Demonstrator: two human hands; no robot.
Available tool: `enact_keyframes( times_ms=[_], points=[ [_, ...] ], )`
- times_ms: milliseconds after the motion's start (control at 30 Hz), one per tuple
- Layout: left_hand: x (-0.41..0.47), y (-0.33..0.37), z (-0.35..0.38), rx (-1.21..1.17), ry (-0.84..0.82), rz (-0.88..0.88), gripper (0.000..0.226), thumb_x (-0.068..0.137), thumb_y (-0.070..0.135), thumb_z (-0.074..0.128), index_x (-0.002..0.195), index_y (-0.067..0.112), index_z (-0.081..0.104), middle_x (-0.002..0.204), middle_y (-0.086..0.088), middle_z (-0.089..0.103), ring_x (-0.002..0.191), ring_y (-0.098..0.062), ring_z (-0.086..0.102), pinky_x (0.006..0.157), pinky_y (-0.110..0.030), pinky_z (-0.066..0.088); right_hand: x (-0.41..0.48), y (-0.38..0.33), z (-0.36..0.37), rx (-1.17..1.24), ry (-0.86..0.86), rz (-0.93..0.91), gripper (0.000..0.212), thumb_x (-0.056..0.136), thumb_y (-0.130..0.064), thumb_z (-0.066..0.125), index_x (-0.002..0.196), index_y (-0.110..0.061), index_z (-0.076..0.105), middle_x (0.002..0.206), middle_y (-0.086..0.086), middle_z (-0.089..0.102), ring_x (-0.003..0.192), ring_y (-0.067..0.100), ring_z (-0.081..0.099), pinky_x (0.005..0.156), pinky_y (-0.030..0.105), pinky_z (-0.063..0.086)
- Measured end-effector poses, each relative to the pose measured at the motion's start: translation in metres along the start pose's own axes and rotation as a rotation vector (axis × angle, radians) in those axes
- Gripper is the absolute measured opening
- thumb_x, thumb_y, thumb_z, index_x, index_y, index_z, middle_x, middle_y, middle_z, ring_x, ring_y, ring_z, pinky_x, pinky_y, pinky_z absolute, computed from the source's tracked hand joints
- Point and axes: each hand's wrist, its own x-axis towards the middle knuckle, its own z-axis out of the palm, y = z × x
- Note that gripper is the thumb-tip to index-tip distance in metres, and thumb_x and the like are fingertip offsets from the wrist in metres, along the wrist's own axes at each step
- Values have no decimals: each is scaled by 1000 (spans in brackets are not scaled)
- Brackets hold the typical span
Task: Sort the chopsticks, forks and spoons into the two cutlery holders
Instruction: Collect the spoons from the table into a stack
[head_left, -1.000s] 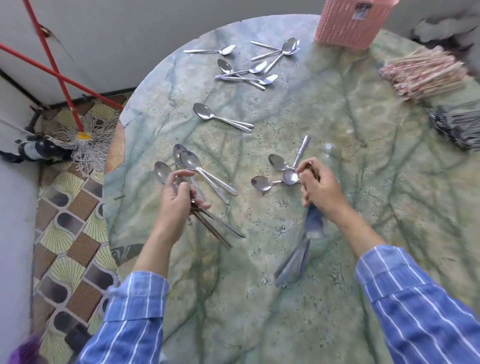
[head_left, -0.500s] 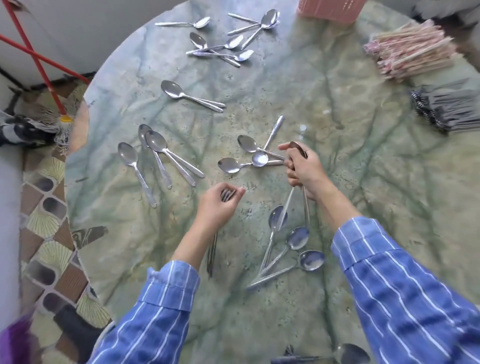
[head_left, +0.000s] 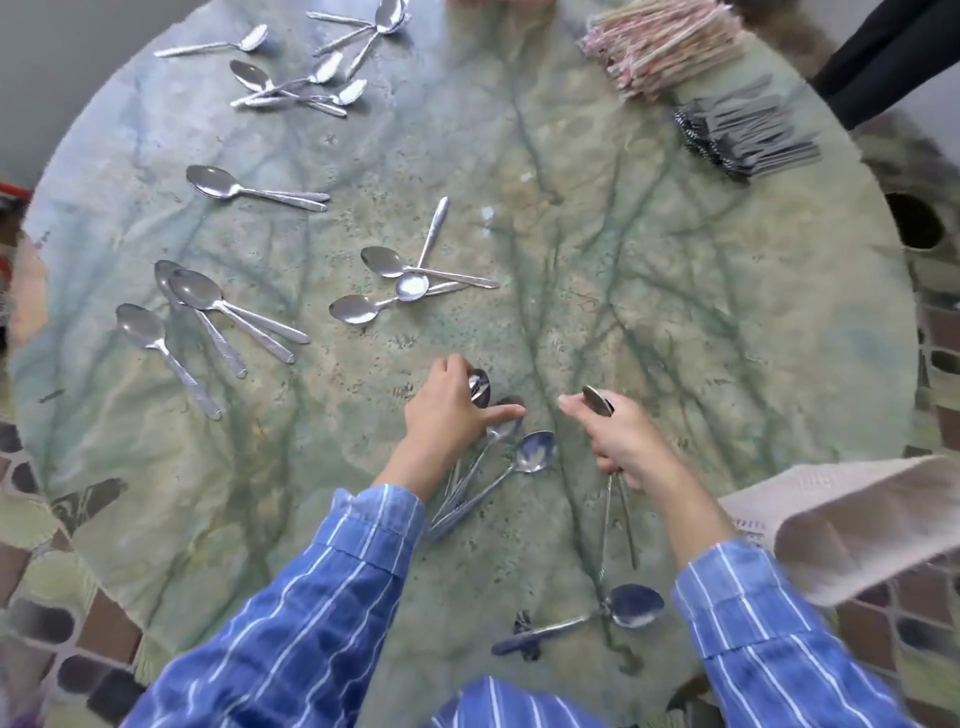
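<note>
**Bench** (head_left: 675, 322): round top of green-veined stone. All positions below are given against it.

**Left hand** (head_left: 447, 415): over the near middle of the bench. Fingers are curled round a bunch of spoons (head_left: 480, 388), with the bowls showing past the knuckles. The forefinger is stretched out straight.

**Fanned spoons** (head_left: 537, 452): lying on the bench just beside and partly under that hand, handles converging toward the near edge. Contact with the hand cannot be determined.

**Right hand** (head_left: 623, 447): also over the near middle, apart from the left hand. It is clamped round a second set of spoons (head_left: 597, 400), one bowl up beside the thumb and the handles pointing at the near edge.

**Single spoon** (head_left: 631, 605): flat at the near edge.

**Crossed spoons** (head_left: 410, 283): three, at the centre.

**Left-side spoons** (head_left: 208, 306): a loose group toward the left edge.

**Far spoons** (head_left: 311, 83): scattered at the far left edge.

**Chopsticks** (head_left: 665, 47): a bundle at the far right edge.

**Forks** (head_left: 748, 135): a dark pile just beside the chopsticks at the right edge.
</note>
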Motion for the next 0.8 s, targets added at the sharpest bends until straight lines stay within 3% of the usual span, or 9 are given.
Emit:
enact_keyframes(
  times_ms=[133, 267, 433, 600, 700, 800],
  points=[
    [-4, 4, 9, 84, 19, 15, 68, 63, 58, 79, 107, 17, 49, 116, -3, 52, 106, -26, 57, 78, -36, 43, -26, 21, 6, -77, 40, 40, 36, 81, -42, 74, 98, -14, 60, 64, -5, 42, 49, 10, 36, 41, 18, 29],
    [-2, 3, 3, 84, -14, 36, 52, 66, 53, 79, 95, 17, 56, 99, -1, 61, 97, -24, 58, 70, -31, 40, -41, 26, 17, -73, 112, 37, 41, 77, -42, 78, 102, -15, 60, 71, -7, 49, 53, 8, 42, 40, 20, 32],
    [0, -6, -3, -8, -81, 113, 30, 72, 36, 79, 89, 18, 61, 87, -2, 64, 89, -24, 61, 74, -30, 46, -58, 29, 29, 19, 247, 3, 33, 84, -38, 72, 105, -14, 61, 78, -5, 53, 52, 11, 44, 36, 22, 36],
    [-5, -6, -17, 10, -223, 288, 19, 85, 28, 68, 95, 15, 58, 91, -3, 64, 87, -22, 61, 76, -28, 46, -85, 47, 28, 129, 340, 18, 27, 88, -39, 67, 103, -17, 62, 93, -2, 58, 65, 10, 49, 44, 24, 42],
    [-12, -8, -24, -227, -366, 286, 13, 95, 19, 54, 102, 11, 46, 102, -5, 68, 80, -21, 70, 69, -41, 58, -99, 59, 28, 221, 417, 47, 24, 90, -38, 64, 102, -17, 63, 91, -5, 59, 66, 8, 48, 47, 26, 45],
    [-21, -10, -26, -438, -379, 245, 11, 99, 11, 45, 108, 10, 38, 104, -13, 68, 71, -19, 63, 61, -36, 58, -112, 72, 27, 337, 485, 51, 22, 92, -37, 61, 104, -19, 62, 81, -9, 56, 58, 10, 41, 44, 24, 40]
  ],
)
